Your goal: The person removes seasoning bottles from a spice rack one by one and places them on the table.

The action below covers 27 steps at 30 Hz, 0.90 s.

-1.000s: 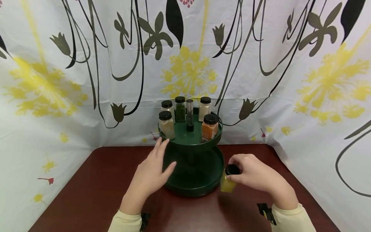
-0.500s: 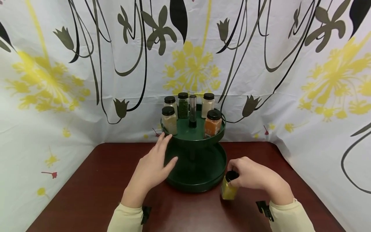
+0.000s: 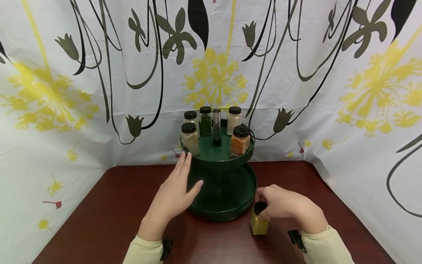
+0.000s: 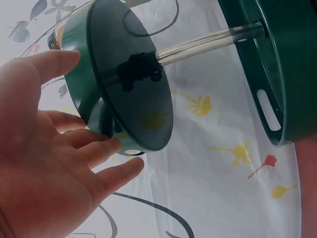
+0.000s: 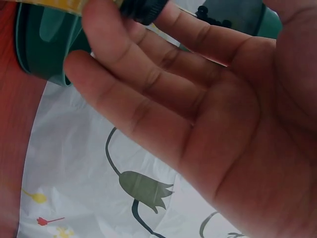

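A two-tier green turntable rack (image 3: 215, 164) stands at the middle of the table. My left hand (image 3: 171, 194) is spread at its left side, and in the left wrist view its fingers (image 4: 99, 148) touch the upper tier's rim. To the right of the lower tier, my right hand (image 3: 288, 207) grips a spice jar (image 3: 259, 226) of yellow contents by its black lid. This jar is upright and looks set on the tabletop. In the right wrist view the lid (image 5: 143, 9) shows at the top, behind curled fingers; much of the jar is out of frame.
Several black-lidded spice jars sit on the upper tier, including an orange one (image 3: 240, 142), a green one (image 3: 206, 124) and a pale one (image 3: 190, 141). A clear post (image 3: 216, 126) rises among them. Flower-printed cloth (image 3: 145, 102) hangs behind the dark red table (image 3: 132, 205).
My right hand has lowered the yellow jar and brought it nearer the front edge, from tilted to upright. The left hand has stayed by the rack; the head view has shifted slightly.
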Motion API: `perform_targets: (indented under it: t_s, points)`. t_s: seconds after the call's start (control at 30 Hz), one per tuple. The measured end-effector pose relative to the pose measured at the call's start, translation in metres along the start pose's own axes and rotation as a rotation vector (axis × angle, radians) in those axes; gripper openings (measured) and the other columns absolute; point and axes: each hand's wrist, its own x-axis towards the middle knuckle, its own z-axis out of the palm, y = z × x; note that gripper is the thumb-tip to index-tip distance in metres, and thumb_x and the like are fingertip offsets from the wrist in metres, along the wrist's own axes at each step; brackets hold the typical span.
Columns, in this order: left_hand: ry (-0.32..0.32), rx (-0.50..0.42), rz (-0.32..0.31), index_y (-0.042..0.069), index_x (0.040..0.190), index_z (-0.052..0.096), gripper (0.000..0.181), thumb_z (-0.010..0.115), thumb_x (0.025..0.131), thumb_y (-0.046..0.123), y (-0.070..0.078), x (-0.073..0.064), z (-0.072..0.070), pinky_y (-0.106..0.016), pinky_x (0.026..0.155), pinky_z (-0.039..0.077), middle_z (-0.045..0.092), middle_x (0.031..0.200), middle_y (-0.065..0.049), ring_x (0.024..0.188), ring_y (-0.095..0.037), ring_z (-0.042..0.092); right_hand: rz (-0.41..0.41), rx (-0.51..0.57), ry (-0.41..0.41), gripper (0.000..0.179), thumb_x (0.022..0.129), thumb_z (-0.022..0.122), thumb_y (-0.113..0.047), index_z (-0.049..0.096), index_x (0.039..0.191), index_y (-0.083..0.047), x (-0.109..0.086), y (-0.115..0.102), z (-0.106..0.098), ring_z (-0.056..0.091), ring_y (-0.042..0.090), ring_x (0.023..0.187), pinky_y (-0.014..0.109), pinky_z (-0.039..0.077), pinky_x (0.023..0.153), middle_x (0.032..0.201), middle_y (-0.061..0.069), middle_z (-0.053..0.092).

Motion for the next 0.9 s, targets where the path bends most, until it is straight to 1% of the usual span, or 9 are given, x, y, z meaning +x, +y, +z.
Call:
perform_targets:
  t_s: [0.17, 0.3, 0.47, 0.57, 0.63, 0.7, 0.77, 0.9]
  points:
    - [-0.001, 0.004, 0.012, 0.022, 0.173, 0.005, 0.090, 0.060, 0.107, 0.048, -0.002, -0.001, 0.003, -0.062, 0.125, 0.038, 0.003, 0.182, -0.005, 0.165, -0.033, 0.024, 0.015, 0.003, -0.014, 0.033, 0.080, 0.090, -0.018, 0.068, 0.103, -0.013, -0.001, 0.002, 0.002, 0.051, 0.018, 0.079, 0.033, 0.043, 0.069, 0.085, 0.003, 0.058]
    - [0.022, -0.003, 0.031, 0.022, 0.173, 0.009, 0.087, 0.061, 0.107, 0.046, -0.004, 0.001, 0.002, -0.061, 0.125, 0.038, 0.006, 0.182, -0.005, 0.166, -0.032, 0.024, 0.022, -0.018, -0.009, 0.031, 0.080, 0.091, -0.017, 0.069, 0.102, -0.014, -0.001, 0.000, 0.000, 0.053, 0.017, 0.081, 0.033, 0.047, 0.071, 0.088, 0.002, 0.062]
    - [0.073, -0.102, 0.052, 0.022, 0.173, 0.017, 0.081, 0.063, 0.108, 0.038, -0.016, 0.004, 0.001, -0.063, 0.128, 0.032, 0.013, 0.181, -0.002, 0.168, -0.030, 0.018, 0.043, -0.017, -0.012, 0.030, 0.080, 0.091, -0.016, 0.069, 0.101, -0.014, 0.001, -0.006, -0.002, 0.057, 0.017, 0.083, 0.035, 0.050, 0.073, 0.090, 0.001, 0.064]
    - [0.075, -0.149, 0.047, 0.023, 0.173, 0.014, 0.082, 0.061, 0.108, 0.038, -0.022, 0.008, 0.005, -0.063, 0.130, 0.028, 0.009, 0.182, 0.002, 0.169, -0.027, 0.014, 0.050, -0.008, -0.016, 0.030, 0.081, 0.090, -0.016, 0.069, 0.102, -0.013, 0.001, -0.006, -0.003, 0.059, 0.016, 0.084, 0.035, 0.052, 0.073, 0.091, 0.001, 0.065]
    - [0.065, -0.160, 0.033, 0.024, 0.173, 0.008, 0.085, 0.060, 0.109, 0.040, -0.023, 0.010, 0.008, -0.063, 0.130, 0.027, 0.004, 0.182, 0.005, 0.169, -0.026, 0.011, 0.050, -0.004, -0.018, 0.029, 0.081, 0.090, -0.015, 0.069, 0.102, -0.013, 0.001, -0.006, -0.003, 0.059, 0.015, 0.085, 0.035, 0.053, 0.073, 0.092, 0.000, 0.066]
    - [0.051, -0.158, 0.011, 0.025, 0.173, 0.002, 0.088, 0.059, 0.109, 0.043, -0.021, 0.012, 0.010, -0.063, 0.130, 0.028, -0.002, 0.181, 0.006, 0.169, -0.025, 0.008, 0.046, -0.005, -0.019, 0.029, 0.082, 0.089, -0.015, 0.069, 0.102, -0.014, 0.001, -0.006, -0.003, 0.060, 0.014, 0.084, 0.033, 0.052, 0.072, 0.091, -0.001, 0.066]
    - [0.034, -0.148, -0.017, 0.024, 0.173, -0.002, 0.091, 0.059, 0.108, 0.044, -0.016, 0.011, 0.012, -0.063, 0.129, 0.030, -0.007, 0.181, 0.006, 0.169, -0.025, 0.008, 0.040, -0.009, -0.019, 0.028, 0.082, 0.089, -0.014, 0.069, 0.101, -0.014, 0.000, -0.005, -0.002, 0.060, 0.014, 0.082, 0.032, 0.052, 0.071, 0.089, -0.001, 0.066]
    - [0.016, -0.165, -0.078, 0.017, 0.172, -0.003, 0.097, 0.062, 0.107, 0.046, 0.003, 0.005, 0.014, -0.062, 0.127, 0.035, -0.014, 0.180, 0.003, 0.168, -0.028, 0.014, 0.033, -0.011, -0.025, 0.028, 0.082, 0.089, -0.015, 0.070, 0.103, -0.014, 0.002, -0.006, -0.002, 0.062, 0.013, 0.087, 0.034, 0.054, 0.074, 0.094, -0.002, 0.068]
